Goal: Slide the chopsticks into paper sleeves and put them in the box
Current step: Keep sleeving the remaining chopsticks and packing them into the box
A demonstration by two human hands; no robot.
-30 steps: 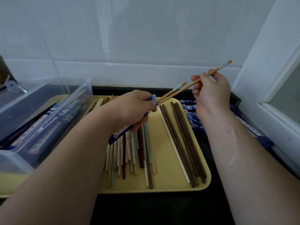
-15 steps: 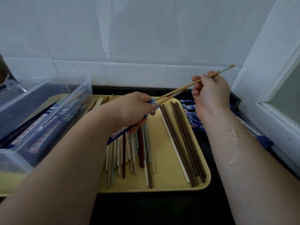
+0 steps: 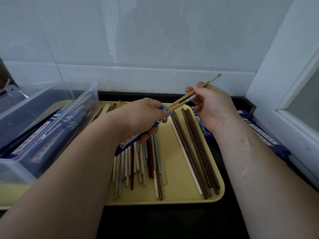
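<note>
The sleeve [image 3: 138, 135] is gripped shut in the left hand [image 3: 143, 118], its mouth up-right, and the chopsticks [image 3: 188, 95], pinched in the right hand [image 3: 210, 104], are lined along its axis, tips already at the mouth.

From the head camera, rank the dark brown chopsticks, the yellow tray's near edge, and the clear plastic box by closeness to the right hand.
From the right hand:
1. Dark brown chopsticks, just below it.
2. Yellow tray's near edge, toward the person.
3. Clear plastic box, far left.

Chopsticks [image 3: 195, 149] lie on a tray [image 3: 179, 195], a box [image 3: 51, 118] at its left.
</note>
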